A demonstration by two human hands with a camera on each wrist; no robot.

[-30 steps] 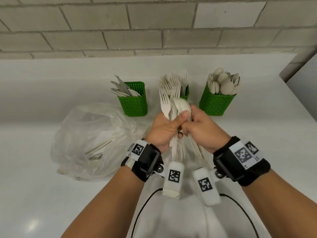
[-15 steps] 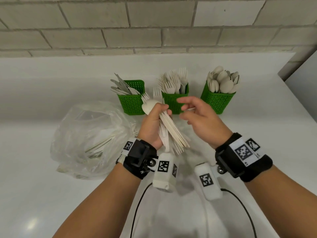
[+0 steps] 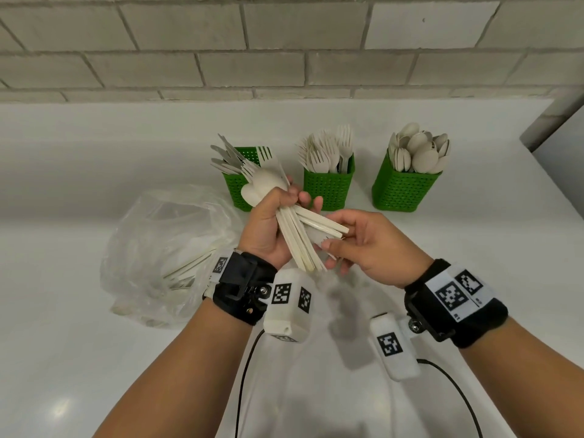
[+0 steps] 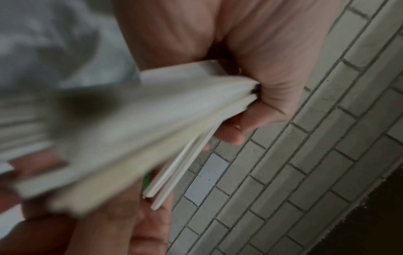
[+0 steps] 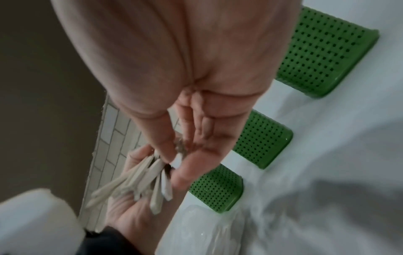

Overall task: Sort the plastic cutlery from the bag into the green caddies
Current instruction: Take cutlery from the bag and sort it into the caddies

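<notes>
My left hand (image 3: 286,205) grips a bundle of beige plastic cutlery (image 3: 295,232) above the counter; spoon and fork heads point up-left and the handles fan out down-right. The left wrist view shows that bundle (image 4: 157,120) clamped in my left hand (image 4: 257,103). My right hand (image 3: 336,240) pinches a handle end at the bundle's lower right; in the right wrist view its thumb and fingers (image 5: 181,165) close on a white handle tip. Behind stand three green caddies: knives (image 3: 240,194), forks (image 3: 328,189), spoons (image 3: 403,192). The clear plastic bag (image 3: 164,248) lies left with cutlery inside.
The white counter (image 3: 474,248) ends at a brick wall (image 3: 284,58) behind the caddies and at an edge on the right. Black cables (image 3: 243,374) run from the wrist cameras toward me. The caddies stand close together, just beyond my hands.
My left hand has tilted the bundle so its heads lean left. My right hand, open and apart half a second ago, has come down to the handle ends and pinches one.
</notes>
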